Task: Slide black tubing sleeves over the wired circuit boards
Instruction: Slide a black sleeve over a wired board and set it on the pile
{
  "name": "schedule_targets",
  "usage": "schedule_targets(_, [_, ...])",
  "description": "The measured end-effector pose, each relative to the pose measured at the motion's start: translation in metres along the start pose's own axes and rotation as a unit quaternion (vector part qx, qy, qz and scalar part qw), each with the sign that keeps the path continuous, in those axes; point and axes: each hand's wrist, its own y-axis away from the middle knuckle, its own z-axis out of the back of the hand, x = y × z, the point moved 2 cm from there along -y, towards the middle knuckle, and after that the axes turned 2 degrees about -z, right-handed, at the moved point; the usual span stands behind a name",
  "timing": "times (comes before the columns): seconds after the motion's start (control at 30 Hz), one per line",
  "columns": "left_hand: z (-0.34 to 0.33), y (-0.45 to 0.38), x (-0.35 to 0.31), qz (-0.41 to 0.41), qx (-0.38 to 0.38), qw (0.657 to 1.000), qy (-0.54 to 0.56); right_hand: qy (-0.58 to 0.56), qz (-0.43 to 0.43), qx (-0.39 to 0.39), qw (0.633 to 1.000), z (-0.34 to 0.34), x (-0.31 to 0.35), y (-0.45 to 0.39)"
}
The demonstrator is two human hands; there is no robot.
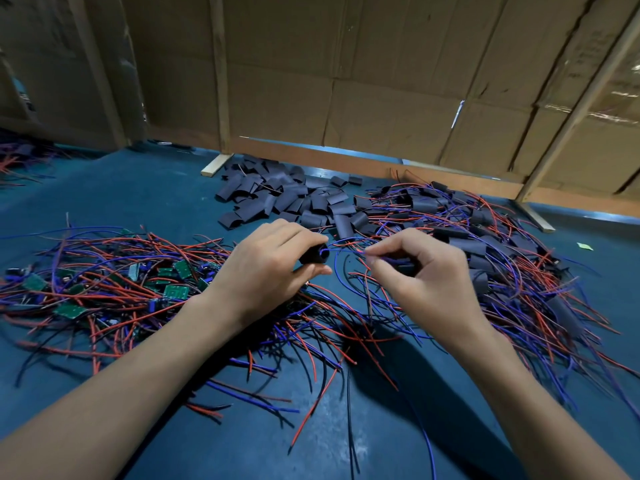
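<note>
My left hand (273,261) grips a black tubing sleeve (313,255) between fingers and thumb, its open end facing right. Blue and red wires (341,244) run from that opening across to my right hand (419,275), which pinches them at its fingertips; something dark sits under its fingers, unclear what. A heap of bare green circuit boards with red and blue wires (114,289) lies to the left. Loose black sleeves (287,199) are piled behind my hands. Boards with sleeves on them (485,251) are heaped to the right.
The work surface is a blue mat (131,199). A cardboard wall (346,81) with wooden battens closes off the back. Another tangle of wires (17,161) lies at the far left. Loose wires trail toward the front edge between my forearms.
</note>
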Motion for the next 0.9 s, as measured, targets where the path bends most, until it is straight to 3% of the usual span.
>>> schedule_targets(0.23, [-0.001,0.002,-0.002,0.061,0.010,0.997,0.044,0.139,0.210,-0.091,0.963,0.005,-0.001,0.001])
schedule_targets(0.57, [-0.001,0.003,-0.001,0.083,-0.001,0.994,0.064,0.106,0.297,-0.011,0.949,-0.003,0.003,0.006])
schedule_targets(0.63, [0.000,0.002,-0.003,0.055,-0.006,0.997,0.052,0.046,0.259,0.052,0.964,-0.003,0.004,0.006])
schedule_targets(0.73, [0.002,0.000,-0.007,-0.016,-0.029,0.999,0.040,-0.055,0.121,0.124,0.983,-0.010,0.002,0.005])
schedule_targets(0.83, [0.003,-0.002,-0.009,-0.032,-0.082,0.995,0.052,-0.186,-0.059,0.123,0.973,-0.019,-0.003,0.003])
schedule_targets(0.9, [0.005,-0.001,-0.006,-0.014,-0.105,0.992,0.068,-0.216,-0.144,0.099,0.961,-0.018,-0.008,0.001])
